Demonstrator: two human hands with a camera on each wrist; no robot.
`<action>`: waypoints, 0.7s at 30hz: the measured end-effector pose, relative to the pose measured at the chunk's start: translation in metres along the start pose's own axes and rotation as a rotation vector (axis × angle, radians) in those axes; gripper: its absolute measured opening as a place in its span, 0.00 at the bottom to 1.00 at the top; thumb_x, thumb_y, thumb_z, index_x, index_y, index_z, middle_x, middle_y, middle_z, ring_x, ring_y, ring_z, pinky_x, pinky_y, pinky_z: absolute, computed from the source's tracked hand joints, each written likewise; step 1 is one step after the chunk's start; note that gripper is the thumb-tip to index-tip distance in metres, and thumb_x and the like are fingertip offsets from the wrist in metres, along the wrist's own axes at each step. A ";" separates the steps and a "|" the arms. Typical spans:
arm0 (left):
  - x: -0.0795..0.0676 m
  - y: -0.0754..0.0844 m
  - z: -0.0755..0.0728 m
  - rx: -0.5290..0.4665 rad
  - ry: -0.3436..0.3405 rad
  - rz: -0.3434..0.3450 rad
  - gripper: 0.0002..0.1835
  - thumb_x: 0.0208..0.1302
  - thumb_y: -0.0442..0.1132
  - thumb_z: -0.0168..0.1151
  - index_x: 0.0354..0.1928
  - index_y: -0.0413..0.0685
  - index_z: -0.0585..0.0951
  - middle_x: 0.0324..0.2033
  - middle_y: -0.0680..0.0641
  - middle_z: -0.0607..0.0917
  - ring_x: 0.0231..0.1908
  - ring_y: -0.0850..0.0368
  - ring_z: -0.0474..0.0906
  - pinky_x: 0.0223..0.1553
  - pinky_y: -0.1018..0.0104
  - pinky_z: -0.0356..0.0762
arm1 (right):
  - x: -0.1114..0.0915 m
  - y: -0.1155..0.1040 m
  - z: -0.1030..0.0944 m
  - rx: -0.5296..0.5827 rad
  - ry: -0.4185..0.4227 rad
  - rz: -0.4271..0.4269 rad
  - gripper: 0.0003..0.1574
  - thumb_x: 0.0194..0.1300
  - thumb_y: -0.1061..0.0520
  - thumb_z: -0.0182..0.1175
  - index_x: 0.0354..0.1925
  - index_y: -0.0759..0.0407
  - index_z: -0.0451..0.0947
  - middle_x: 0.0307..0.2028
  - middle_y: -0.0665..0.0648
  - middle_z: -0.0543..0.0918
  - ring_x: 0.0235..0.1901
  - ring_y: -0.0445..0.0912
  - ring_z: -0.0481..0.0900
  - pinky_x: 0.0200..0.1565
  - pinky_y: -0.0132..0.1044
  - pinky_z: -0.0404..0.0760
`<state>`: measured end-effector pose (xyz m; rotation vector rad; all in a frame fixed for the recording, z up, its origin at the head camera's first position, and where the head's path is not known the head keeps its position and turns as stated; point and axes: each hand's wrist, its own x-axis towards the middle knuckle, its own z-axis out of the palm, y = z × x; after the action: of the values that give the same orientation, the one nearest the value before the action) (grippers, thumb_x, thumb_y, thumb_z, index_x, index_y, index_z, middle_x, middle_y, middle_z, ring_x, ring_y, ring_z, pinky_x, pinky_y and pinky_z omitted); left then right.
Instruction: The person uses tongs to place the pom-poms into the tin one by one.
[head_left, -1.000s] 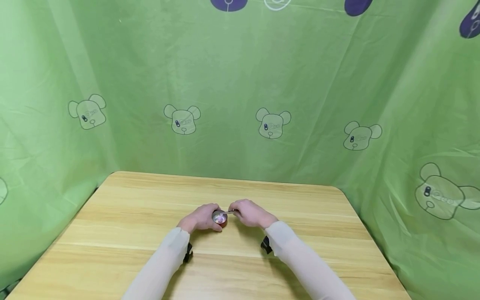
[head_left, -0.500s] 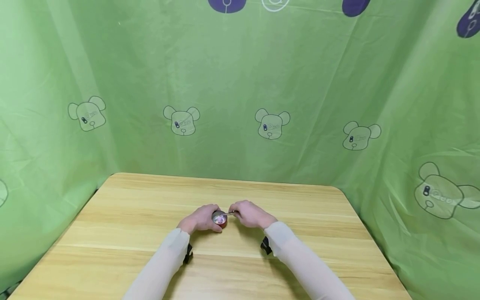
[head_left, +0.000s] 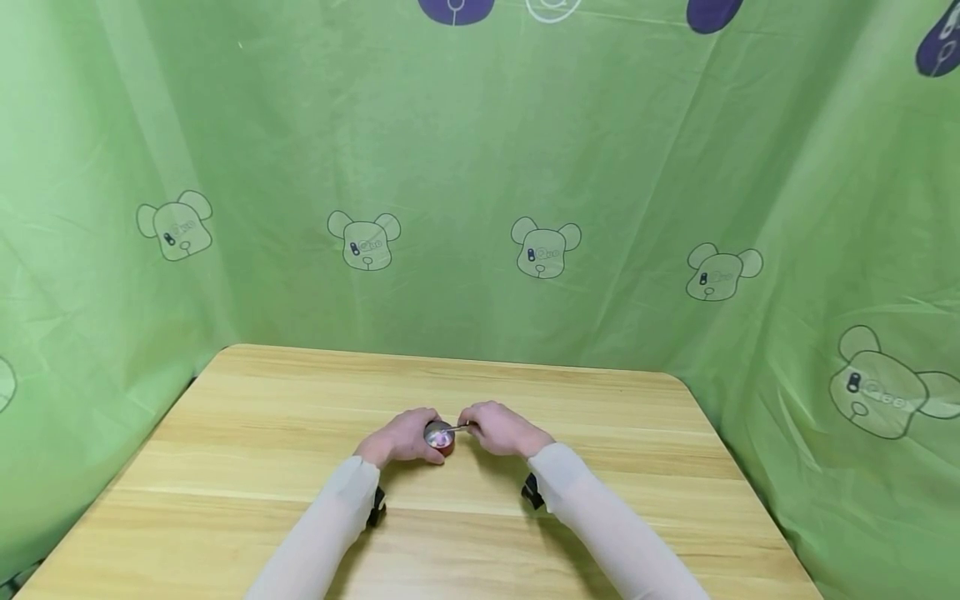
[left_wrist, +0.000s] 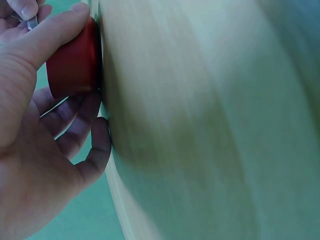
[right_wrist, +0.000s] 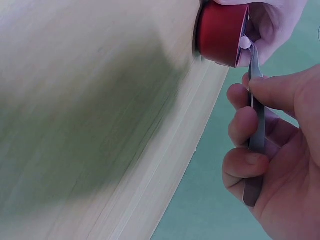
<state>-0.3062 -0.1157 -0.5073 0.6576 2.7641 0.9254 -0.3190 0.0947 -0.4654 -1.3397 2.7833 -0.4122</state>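
Near the middle of the table, my left hand (head_left: 405, 435) curls around a small round red tin (left_wrist: 75, 62), thumb on one side and fingers on the other. The tin's silvery inside shows pale pink and white bits in the head view. My right hand (head_left: 501, 427) pinches bent-tip metal tweezers (right_wrist: 257, 125), whose shank lies along the curled fingers. A small white bead (right_wrist: 244, 42) is at the tweezers' tip, right by the tin's rim. Much of the tin's inside is hidden in both wrist views.
The wood-grain table (head_left: 247, 450) has rounded far corners. Green curtains (head_left: 450, 167) printed with bear heads hang behind it and at both sides. Black wrist cameras sit under both cuffs, such as the right one (head_left: 532, 492).
The tweezers' tip shifts slightly within the tin's opening. Both hands and the tin stay almost in place.
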 end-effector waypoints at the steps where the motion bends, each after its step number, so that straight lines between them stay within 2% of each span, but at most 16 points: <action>1: 0.000 0.000 0.000 -0.001 0.000 0.001 0.27 0.42 0.46 0.77 0.44 0.46 0.76 0.37 0.52 0.80 0.39 0.55 0.75 0.46 0.58 0.72 | 0.000 0.000 0.000 0.005 -0.002 0.004 0.09 0.66 0.65 0.55 0.42 0.59 0.80 0.38 0.52 0.83 0.40 0.45 0.80 0.46 0.39 0.77; 15: 0.000 -0.001 0.000 -0.005 0.002 0.000 0.27 0.42 0.46 0.77 0.44 0.47 0.76 0.37 0.53 0.80 0.39 0.56 0.75 0.46 0.58 0.71 | 0.000 -0.001 -0.001 0.044 -0.008 0.073 0.09 0.68 0.61 0.54 0.44 0.58 0.79 0.39 0.52 0.82 0.39 0.43 0.79 0.46 0.39 0.77; 21: 0.000 0.000 0.000 -0.004 -0.001 -0.012 0.27 0.42 0.46 0.77 0.44 0.47 0.76 0.37 0.53 0.79 0.38 0.57 0.75 0.45 0.59 0.72 | 0.000 -0.001 -0.002 0.051 0.025 0.097 0.09 0.68 0.60 0.54 0.44 0.57 0.79 0.38 0.51 0.81 0.39 0.44 0.78 0.46 0.40 0.76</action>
<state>-0.3061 -0.1157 -0.5073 0.6396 2.7619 0.9272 -0.3179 0.0945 -0.4634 -1.1925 2.8225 -0.4951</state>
